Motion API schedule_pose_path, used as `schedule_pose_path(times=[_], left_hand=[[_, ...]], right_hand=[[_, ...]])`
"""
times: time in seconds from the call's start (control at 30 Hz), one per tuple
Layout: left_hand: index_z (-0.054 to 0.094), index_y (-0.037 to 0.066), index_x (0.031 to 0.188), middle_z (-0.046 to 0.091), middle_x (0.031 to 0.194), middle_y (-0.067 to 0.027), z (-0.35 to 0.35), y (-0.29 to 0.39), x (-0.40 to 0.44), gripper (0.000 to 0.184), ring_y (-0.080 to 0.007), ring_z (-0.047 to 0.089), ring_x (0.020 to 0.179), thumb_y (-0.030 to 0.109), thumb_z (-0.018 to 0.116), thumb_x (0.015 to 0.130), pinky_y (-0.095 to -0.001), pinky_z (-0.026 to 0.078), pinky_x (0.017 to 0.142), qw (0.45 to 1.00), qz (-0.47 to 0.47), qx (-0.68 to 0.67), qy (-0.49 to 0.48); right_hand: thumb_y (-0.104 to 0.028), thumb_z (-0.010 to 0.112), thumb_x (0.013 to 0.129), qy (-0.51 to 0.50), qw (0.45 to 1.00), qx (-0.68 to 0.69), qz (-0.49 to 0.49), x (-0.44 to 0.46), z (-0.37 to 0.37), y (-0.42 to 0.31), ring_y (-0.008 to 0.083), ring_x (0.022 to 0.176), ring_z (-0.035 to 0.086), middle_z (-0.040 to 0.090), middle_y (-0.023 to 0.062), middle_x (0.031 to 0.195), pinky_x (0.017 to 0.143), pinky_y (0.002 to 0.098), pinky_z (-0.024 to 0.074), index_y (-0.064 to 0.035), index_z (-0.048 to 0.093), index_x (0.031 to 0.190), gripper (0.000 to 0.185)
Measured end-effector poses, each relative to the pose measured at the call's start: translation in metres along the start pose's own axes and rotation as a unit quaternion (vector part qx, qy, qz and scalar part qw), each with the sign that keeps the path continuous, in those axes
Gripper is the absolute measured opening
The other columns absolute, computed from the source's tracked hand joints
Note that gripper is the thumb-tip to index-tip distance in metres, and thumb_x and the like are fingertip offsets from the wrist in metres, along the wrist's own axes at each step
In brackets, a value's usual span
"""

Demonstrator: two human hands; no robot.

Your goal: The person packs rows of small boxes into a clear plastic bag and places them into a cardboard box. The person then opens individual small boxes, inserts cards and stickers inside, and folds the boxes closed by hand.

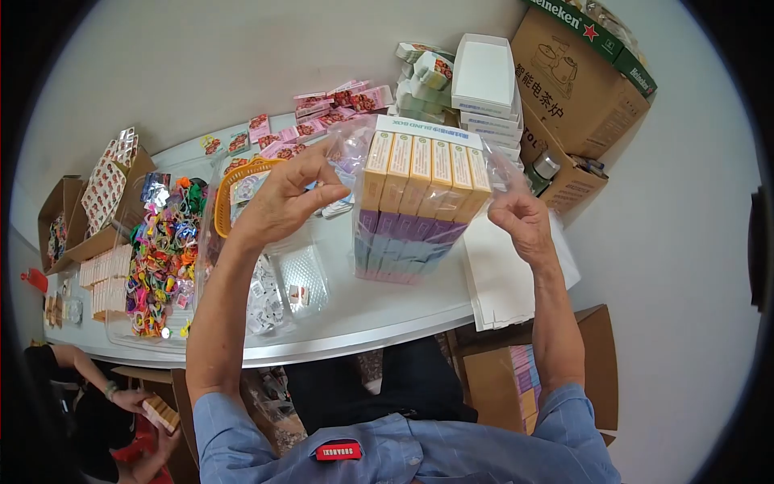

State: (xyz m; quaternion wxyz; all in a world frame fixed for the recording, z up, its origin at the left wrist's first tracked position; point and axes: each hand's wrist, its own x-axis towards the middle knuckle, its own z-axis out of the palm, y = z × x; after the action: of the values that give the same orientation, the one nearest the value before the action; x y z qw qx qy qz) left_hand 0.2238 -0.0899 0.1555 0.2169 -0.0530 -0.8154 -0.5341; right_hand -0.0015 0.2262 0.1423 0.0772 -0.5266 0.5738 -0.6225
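Note:
A pack of small boxes [415, 177], yellow above and purple to pale blue below, stands upright on the table in a clear plastic bag [355, 139]. A white printed strip [427, 131] runs along the pack's far top edge. My left hand [290, 194] is closed at the bag's left corner, thumb and forefinger pinching the film. On the other side my right hand [522, 226] has its fingers curled shut on the bag's right corner. Both hands are beside the upper part of the pack, apart from the boxes themselves.
Left on the table are a clear bin of colourful trinkets [165, 266] and a yellow basket [222, 211]. Pink boxes [339, 101] and stacked white trays [484, 73] stand behind. White sheets [500, 278] lie right. A co-worker's hand [129, 401] holds small boxes at lower left.

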Motion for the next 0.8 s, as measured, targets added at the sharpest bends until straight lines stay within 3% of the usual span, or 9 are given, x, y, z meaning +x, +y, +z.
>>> schedule_pose_path(times=[0.1, 0.23, 0.33, 0.43, 0.57, 0.67, 0.7, 0.73, 0.8], left_hand=[[0.068, 0.004, 0.084, 0.066, 0.135, -0.0123, -0.006, -0.003, 0.003, 0.015, -0.0258, 0.037, 0.149, 0.014, 0.078, 0.09, -0.0385, 0.041, 0.106, 0.994, -0.035, -0.097, -0.044], [0.068, 0.005, 0.082, 0.059, 0.145, -0.0145, -0.017, 0.003, 0.016, 0.015, -0.0263, 0.036, 0.15, 0.012, 0.078, 0.089, -0.0381, 0.04, 0.107, 0.987, -0.056, -0.126, -0.087], [0.068, 0.004, 0.083, 0.049, 0.155, -0.0174, -0.025, 0.005, 0.027, 0.014, -0.0266, 0.035, 0.15, 0.011, 0.079, 0.088, -0.0386, 0.04, 0.107, 0.987, -0.09, -0.039, -0.13], [0.068, 0.003, 0.083, 0.061, 0.143, -0.0156, -0.017, 0.0, 0.044, 0.014, -0.0264, 0.04, 0.147, 0.01, 0.08, 0.087, -0.0393, 0.042, 0.105, 0.989, -0.03, -0.068, -0.131], [0.073, 0.004, 0.09, 0.072, 0.116, -0.0101, -0.018, -0.023, 0.067, 0.014, -0.0253, 0.058, 0.125, 0.013, 0.083, 0.085, -0.0383, 0.046, 0.099, 0.976, 0.049, -0.132, -0.165], [0.076, 0.006, 0.093, 0.073, 0.11, -0.0091, -0.025, -0.013, 0.071, 0.017, -0.0255, 0.063, 0.112, 0.017, 0.084, 0.083, -0.0378, 0.048, 0.097, 0.977, 0.058, -0.087, -0.188], [0.078, 0.008, 0.095, 0.072, 0.11, -0.0094, -0.026, -0.012, 0.071, 0.018, -0.0259, 0.064, 0.107, 0.019, 0.084, 0.082, -0.0377, 0.048, 0.096, 0.979, 0.056, -0.039, -0.195], [0.078, 0.008, 0.095, 0.072, 0.11, -0.0094, -0.024, -0.014, 0.07, 0.018, -0.0259, 0.064, 0.107, 0.019, 0.084, 0.082, -0.0377, 0.048, 0.096, 0.979, 0.054, -0.038, -0.195], [0.079, 0.009, 0.095, 0.071, 0.116, -0.0113, -0.016, -0.019, 0.07, 0.02, -0.029, 0.063, 0.113, 0.021, 0.085, 0.08, -0.0409, 0.047, 0.101, 0.985, 0.111, -0.028, -0.132]], right_hand=[[-0.009, 0.08, 0.081, -0.059, 0.993, 0.073, 0.072, 0.009, -0.013, 0.007, 0.0277, 0.151, 0.033, 0.042, 0.0226, 0.158, 0.106, 0.038, 0.0431, -0.0047, 0.075, 0.089, 0.01], [-0.007, 0.081, 0.077, -0.102, 0.99, 0.045, 0.082, 0.025, -0.023, 0.006, 0.0275, 0.148, 0.039, 0.043, 0.0229, 0.158, 0.109, 0.0363, 0.0409, -0.0036, 0.075, 0.087, 0.011], [-0.009, 0.083, 0.074, -0.11, 0.989, 0.05, 0.087, 0.031, -0.022, 0.004, 0.0277, 0.143, 0.045, 0.046, 0.0219, 0.155, 0.11, 0.0345, 0.0407, -0.0007, 0.077, 0.091, 0.02], [-0.011, 0.085, 0.07, -0.053, 0.99, 0.002, 0.13, 0.036, -0.016, 0.012, 0.0261, 0.138, 0.05, 0.049, 0.0202, 0.154, 0.109, 0.033, 0.0413, 0.0036, 0.076, 0.104, 0.037], [-0.01, 0.084, 0.061, 0.029, 0.983, -0.018, 0.179, 0.041, -0.011, 0.025, 0.0238, 0.131, 0.056, 0.056, 0.0188, 0.148, 0.108, 0.0324, 0.0436, 0.0072, 0.071, 0.118, 0.061], [-0.007, 0.082, 0.059, 0.04, 0.987, 0.002, 0.158, 0.052, -0.018, 0.028, 0.0284, 0.125, 0.061, 0.062, 0.0218, 0.139, 0.108, 0.0381, 0.0445, 0.004, 0.077, 0.101, 0.044], [-0.007, 0.082, 0.058, -0.025, 0.995, 0.042, 0.082, 0.058, -0.026, 0.035, 0.0309, 0.123, 0.062, 0.064, 0.0234, 0.135, 0.108, 0.0416, 0.0443, 0.0035, 0.076, 0.093, 0.037], [-0.006, 0.081, 0.058, -0.089, 0.993, 0.079, 0.002, 0.064, -0.033, 0.038, 0.0334, 0.12, 0.063, 0.065, 0.0251, 0.131, 0.108, 0.0452, 0.0442, 0.003, 0.076, 0.085, 0.029], [-0.007, 0.082, 0.057, -0.102, 0.991, 0.091, -0.009, 0.07, -0.034, 0.041, 0.0368, 0.119, 0.063, 0.065, 0.0261, 0.129, 0.107, 0.0502, 0.0442, 0.0044, 0.073, 0.08, 0.026]])
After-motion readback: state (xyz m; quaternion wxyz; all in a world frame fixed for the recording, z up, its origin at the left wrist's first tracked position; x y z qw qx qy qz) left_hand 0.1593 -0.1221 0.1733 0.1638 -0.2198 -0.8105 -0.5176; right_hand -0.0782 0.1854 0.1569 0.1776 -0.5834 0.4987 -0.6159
